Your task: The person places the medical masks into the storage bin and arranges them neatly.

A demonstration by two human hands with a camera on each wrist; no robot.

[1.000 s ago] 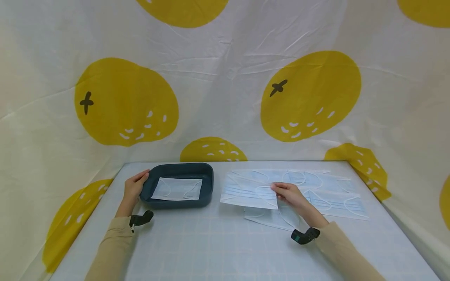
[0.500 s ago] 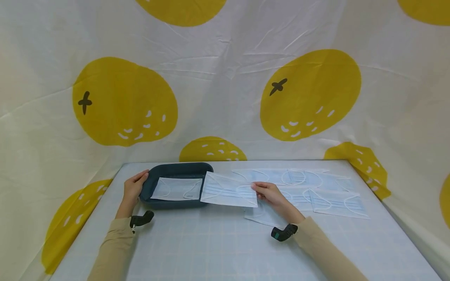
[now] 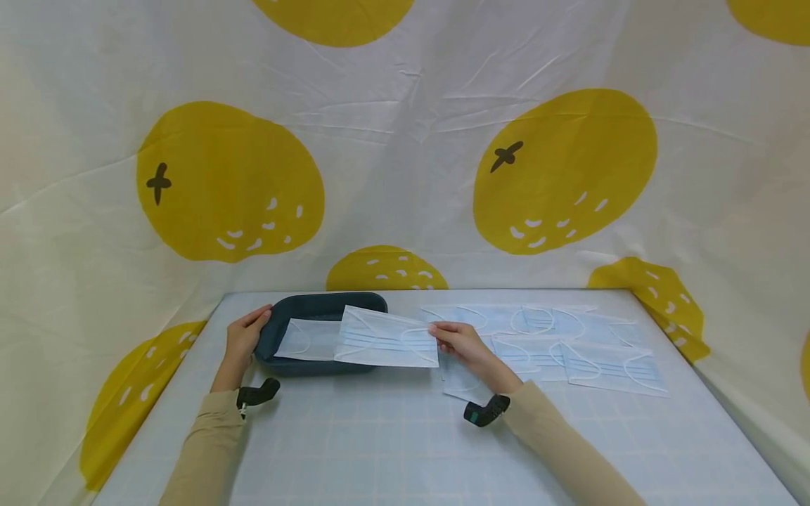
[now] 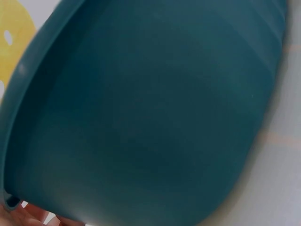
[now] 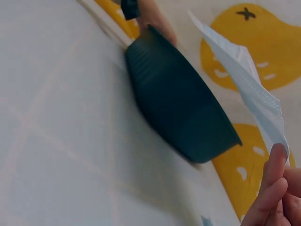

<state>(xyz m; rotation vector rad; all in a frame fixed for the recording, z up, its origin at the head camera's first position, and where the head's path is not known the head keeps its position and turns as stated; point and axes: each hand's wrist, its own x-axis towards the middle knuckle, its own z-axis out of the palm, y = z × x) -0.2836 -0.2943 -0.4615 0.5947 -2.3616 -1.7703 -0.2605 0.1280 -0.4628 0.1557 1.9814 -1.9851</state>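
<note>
While the left hand (image 3: 245,339) grips the rim at the left end of a dark teal tray (image 3: 310,303), the right hand (image 3: 464,347) pinches one face mask (image 3: 384,339) by its right edge between thumb and fingers. The held mask is raised off the table (image 3: 380,450); in the head view it covers the tray's right part and the right end of a second mask (image 3: 306,343), which lies flat inside the tray. The right wrist view shows the held mask nearly edge-on, tilted and apart from the tray wall. Right of the tray, several loose masks (image 3: 610,365) lie spread on the table, some overlapping, pale blue with white ear loops; an exact count cannot be made. The tray sits at the far left of the table, near a white cloth (image 3: 405,176) printed with large yellow fruit. Both arms wear beige sleeves (image 3: 205,443), and a small black device (image 3: 486,410) is fixed at each wrist.
</note>
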